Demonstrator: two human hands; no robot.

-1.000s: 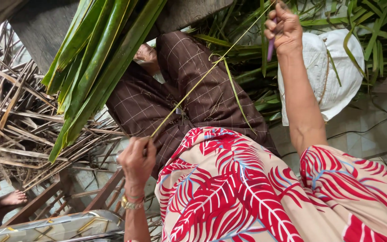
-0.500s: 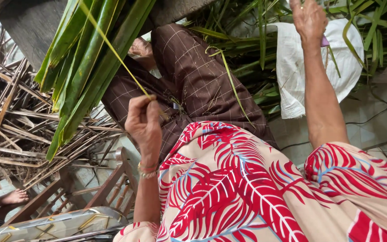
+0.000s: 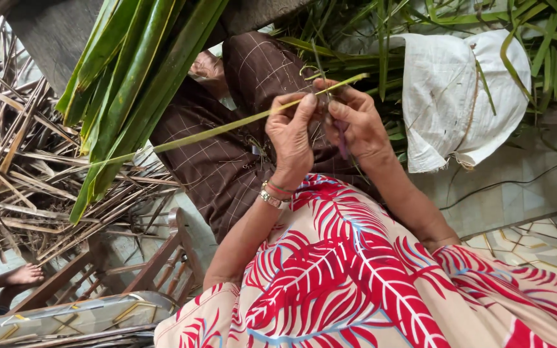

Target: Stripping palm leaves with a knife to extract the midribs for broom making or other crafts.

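- So, count first: you've got one long green leaf strip (image 3: 227, 125) in play, running from your hands out to the left over your lap, past the bundle of broad green palm leaves (image 3: 143, 84).
- That bundle leans down from the top left; I count roughly five or six blades, but they overlap so don't quote me.
- One white woven sack (image 3: 459, 96) sits at the upper right, with loose green fronds (image 3: 523, 26) spread around and behind it, too tangled to count.
- One big heap of dry brown leaf stalks (image 3: 14, 167) on the left, also uncountable.
- One bare foot (image 3: 24, 276) of another person pokes in at the lower left, next to a wooden frame (image 3: 162, 258).
- Your left hand (image 3: 291, 135) is pinched shut on the strip, thumb and forefinger clamped near its right end, other fingers curled.
- Your right hand (image 3: 356, 122) is closed too, touching the left one, fingertips on the same strip right beside the pinch.
- Something slim and purple (image 3: 343, 138) sticks out under your right palm; can't tell what it is, your fingers hide most of it.
- The strip's far left end gets lost against the bundle, and your brown checked trousers (image 3: 253, 161) run under it.
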